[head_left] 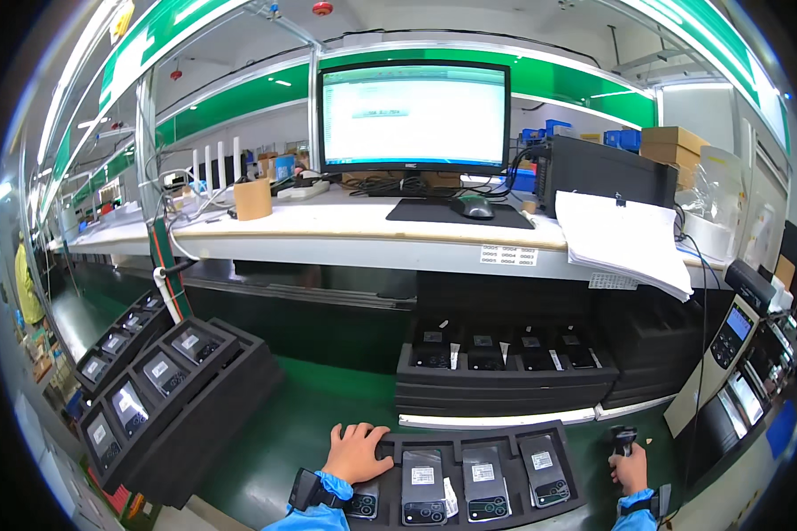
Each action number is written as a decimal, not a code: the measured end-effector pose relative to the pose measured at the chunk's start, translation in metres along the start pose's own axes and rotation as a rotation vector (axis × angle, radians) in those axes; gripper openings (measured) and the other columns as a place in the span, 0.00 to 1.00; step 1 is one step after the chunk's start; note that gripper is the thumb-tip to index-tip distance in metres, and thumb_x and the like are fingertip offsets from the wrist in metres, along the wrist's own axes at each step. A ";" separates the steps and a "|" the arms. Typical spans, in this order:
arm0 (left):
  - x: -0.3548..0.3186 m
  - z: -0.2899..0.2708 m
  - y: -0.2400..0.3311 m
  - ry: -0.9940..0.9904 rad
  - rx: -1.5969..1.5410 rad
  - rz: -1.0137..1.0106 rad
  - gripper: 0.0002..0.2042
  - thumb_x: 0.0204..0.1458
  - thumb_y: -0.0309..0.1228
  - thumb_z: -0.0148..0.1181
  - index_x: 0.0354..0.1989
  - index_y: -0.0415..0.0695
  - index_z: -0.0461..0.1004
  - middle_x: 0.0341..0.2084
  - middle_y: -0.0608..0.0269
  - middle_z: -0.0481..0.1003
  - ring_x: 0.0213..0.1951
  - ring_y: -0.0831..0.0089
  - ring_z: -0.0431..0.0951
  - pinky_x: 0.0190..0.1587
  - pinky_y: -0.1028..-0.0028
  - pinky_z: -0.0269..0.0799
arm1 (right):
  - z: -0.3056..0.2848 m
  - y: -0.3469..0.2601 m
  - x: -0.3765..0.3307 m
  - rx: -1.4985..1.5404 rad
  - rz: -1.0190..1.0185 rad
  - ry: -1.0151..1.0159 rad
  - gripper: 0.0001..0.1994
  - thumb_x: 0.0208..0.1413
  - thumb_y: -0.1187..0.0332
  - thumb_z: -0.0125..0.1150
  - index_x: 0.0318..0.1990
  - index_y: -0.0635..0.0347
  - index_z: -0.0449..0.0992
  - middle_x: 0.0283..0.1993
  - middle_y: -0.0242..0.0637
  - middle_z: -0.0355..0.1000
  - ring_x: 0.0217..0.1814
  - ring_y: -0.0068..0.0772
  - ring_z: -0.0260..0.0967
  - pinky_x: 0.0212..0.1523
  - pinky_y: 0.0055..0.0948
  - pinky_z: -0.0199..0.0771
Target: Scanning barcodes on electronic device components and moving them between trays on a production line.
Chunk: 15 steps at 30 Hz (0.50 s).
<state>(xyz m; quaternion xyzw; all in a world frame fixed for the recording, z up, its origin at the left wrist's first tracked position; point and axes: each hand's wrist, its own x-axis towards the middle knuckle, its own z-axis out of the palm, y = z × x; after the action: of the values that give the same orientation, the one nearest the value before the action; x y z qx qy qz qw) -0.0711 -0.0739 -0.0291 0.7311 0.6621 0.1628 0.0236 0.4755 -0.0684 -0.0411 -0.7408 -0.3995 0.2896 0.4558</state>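
Your left hand [356, 453] lies with its fingers spread over the left end of the black foam tray [456, 445], partly covering the leftmost phone [363, 503], and whether it grips anything there you cannot tell. Your right hand [630, 471], just off the tray's right end, is curled around a dark handheld scanner [624, 436]. Three more phones [484, 482] lie in the tray's slots, while a stack of loaded foam trays [505, 379] stands behind that tray.
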 end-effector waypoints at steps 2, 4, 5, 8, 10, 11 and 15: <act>0.005 0.003 0.003 -0.024 -0.004 -0.012 0.31 0.47 0.52 0.63 0.61 0.55 0.73 0.55 0.56 0.71 0.63 0.57 0.66 0.70 0.43 0.46 | 0.003 -0.002 0.006 -0.013 -0.011 0.004 0.10 0.45 0.76 0.63 0.37 0.66 0.72 0.22 0.36 0.71 0.16 0.27 0.68 0.14 0.29 0.67; 0.007 0.006 0.007 -0.015 -0.027 -0.032 0.31 0.47 0.53 0.64 0.59 0.54 0.75 0.54 0.55 0.72 0.62 0.57 0.67 0.69 0.48 0.49 | 0.006 -0.006 0.010 -0.064 -0.030 0.007 0.09 0.48 0.72 0.64 0.35 0.67 0.73 0.21 0.38 0.73 0.16 0.28 0.69 0.16 0.30 0.69; 0.008 0.007 0.008 -0.010 -0.024 -0.043 0.31 0.47 0.53 0.64 0.59 0.54 0.75 0.54 0.55 0.72 0.62 0.57 0.67 0.69 0.48 0.49 | 0.008 -0.008 0.010 -0.070 -0.042 0.008 0.09 0.48 0.72 0.64 0.35 0.67 0.73 0.21 0.38 0.73 0.16 0.28 0.69 0.16 0.30 0.69; 0.012 0.006 0.009 0.002 -0.032 -0.050 0.29 0.46 0.54 0.65 0.56 0.54 0.78 0.51 0.57 0.74 0.59 0.59 0.69 0.66 0.55 0.54 | 0.011 -0.011 0.011 -0.098 -0.006 0.007 0.09 0.48 0.71 0.64 0.34 0.68 0.75 0.20 0.38 0.73 0.16 0.28 0.70 0.18 0.30 0.69; 0.015 0.004 0.006 -0.003 -0.079 -0.049 0.28 0.46 0.53 0.66 0.55 0.54 0.78 0.51 0.58 0.74 0.59 0.59 0.69 0.65 0.56 0.54 | 0.012 -0.011 0.011 -0.110 -0.021 0.019 0.09 0.48 0.71 0.64 0.34 0.68 0.75 0.21 0.38 0.73 0.17 0.29 0.70 0.18 0.30 0.69; 0.014 0.004 0.005 -0.024 -0.095 -0.047 0.28 0.45 0.52 0.66 0.55 0.54 0.78 0.51 0.59 0.75 0.59 0.60 0.69 0.65 0.57 0.55 | 0.011 -0.010 0.011 -0.116 -0.006 0.030 0.09 0.48 0.71 0.64 0.34 0.68 0.76 0.21 0.38 0.73 0.17 0.29 0.70 0.18 0.30 0.69; 0.013 0.004 0.004 -0.007 -0.137 -0.057 0.26 0.45 0.48 0.67 0.53 0.52 0.79 0.49 0.59 0.75 0.58 0.60 0.71 0.64 0.59 0.55 | 0.011 -0.005 0.013 -0.142 -0.036 0.033 0.10 0.49 0.71 0.64 0.35 0.69 0.76 0.21 0.38 0.74 0.17 0.29 0.71 0.19 0.30 0.70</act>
<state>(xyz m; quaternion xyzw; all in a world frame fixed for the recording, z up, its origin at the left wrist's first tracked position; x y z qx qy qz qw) -0.0656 -0.0608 -0.0290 0.7092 0.6699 0.2044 0.0808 0.4717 -0.0513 -0.0417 -0.7686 -0.4245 0.2401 0.4140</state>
